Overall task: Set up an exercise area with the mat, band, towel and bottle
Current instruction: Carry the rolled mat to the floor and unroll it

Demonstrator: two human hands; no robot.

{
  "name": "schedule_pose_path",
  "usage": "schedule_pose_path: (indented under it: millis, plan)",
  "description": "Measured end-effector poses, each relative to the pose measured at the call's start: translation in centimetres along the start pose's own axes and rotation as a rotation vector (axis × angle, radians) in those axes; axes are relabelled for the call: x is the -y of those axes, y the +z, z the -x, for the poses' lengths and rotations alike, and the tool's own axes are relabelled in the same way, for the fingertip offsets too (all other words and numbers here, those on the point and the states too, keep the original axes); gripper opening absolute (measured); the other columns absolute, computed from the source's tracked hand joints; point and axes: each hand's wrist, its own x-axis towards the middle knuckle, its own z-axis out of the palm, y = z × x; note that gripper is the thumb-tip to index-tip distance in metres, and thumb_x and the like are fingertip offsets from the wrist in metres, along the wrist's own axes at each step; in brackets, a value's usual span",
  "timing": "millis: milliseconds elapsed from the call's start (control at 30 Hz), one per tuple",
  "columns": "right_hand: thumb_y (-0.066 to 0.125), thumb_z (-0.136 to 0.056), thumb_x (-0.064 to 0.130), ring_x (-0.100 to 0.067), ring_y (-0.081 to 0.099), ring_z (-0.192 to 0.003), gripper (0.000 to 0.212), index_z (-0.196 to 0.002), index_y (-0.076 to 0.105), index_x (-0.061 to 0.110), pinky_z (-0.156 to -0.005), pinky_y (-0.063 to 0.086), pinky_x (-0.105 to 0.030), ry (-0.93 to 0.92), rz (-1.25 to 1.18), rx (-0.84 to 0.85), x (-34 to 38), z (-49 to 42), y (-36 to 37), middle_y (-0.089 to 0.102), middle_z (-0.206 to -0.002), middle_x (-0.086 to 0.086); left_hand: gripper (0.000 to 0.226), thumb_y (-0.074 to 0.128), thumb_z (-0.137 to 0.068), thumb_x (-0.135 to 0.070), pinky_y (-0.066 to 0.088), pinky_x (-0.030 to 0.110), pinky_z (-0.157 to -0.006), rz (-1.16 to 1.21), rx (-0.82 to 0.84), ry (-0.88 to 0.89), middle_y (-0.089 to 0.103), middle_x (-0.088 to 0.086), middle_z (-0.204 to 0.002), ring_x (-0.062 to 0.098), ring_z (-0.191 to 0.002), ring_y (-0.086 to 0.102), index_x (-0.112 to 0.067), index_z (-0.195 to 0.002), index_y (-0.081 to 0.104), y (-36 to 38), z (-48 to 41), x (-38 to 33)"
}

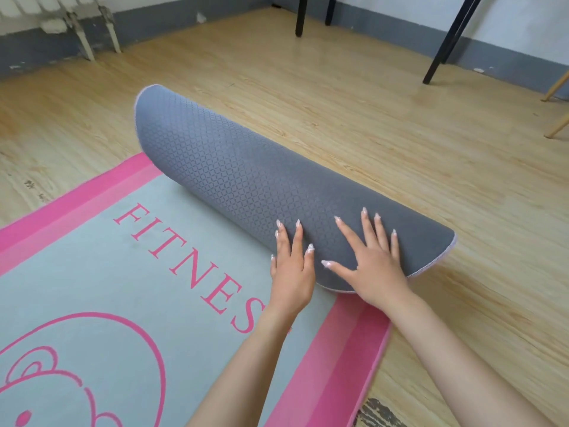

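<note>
Mat (92, 282) half unrolled on floor, left hand (291, 269) and right hand (374, 266) flat, fingers spread, on its roll

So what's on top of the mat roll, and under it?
On top: left hand and right hand, flat on the roll near its right end. Underneath is covered; only the unrolled mat before it and floor beyond show.

txt: "FITNES" | pink ltrs on mat (92, 272) (end covered)

Mat (92, 272): pale grey top, pink border, pink lettering (underside dark grey, diamond-textured); floor (400, 134) light wood-grain.
</note>
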Motion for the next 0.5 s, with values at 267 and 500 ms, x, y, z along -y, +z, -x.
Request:
schedule_pose_path:
  millis: [267, 500]
  plan:
    - [0.055, -0.075, 0.072, -0.025, -0.024, -0.145, 0.101, -0.148, -0.008, 0.047, -0.118, -0.005, -0.053, 0.045, 0.119, -0.005, -2.0, -2.8, 0.8, -0.026, -0.158, -0.003, 0.063, 0.041, -0.098, -0.04, 0.009, 0.046, -0.117, -0.163, 0.13, 0.004, -0.019, -0.008, -0.158, 0.012, -0.146, -0.015, -0.033, -0.15, 0.008, -0.3, 0.7, 2.0]
    - [0.055, -0.073, 0.075, -0.025, -0.02, -0.146, 0.101, -0.147, -0.008, 0.048, -0.116, -0.004, -0.057, 0.082, 0.112, -0.003, -3.1, -5.0, 0.5, -0.022, -0.159, -0.003, 0.103, 0.068, -0.077, -0.048, 0.003, 0.048, -0.117, -0.465, 0.368, -0.195, -0.027, 0.005, -0.155, 0.025, -0.144, -0.022, -0.035, -0.15, -0.002, -0.5, 1.6, 5.5]
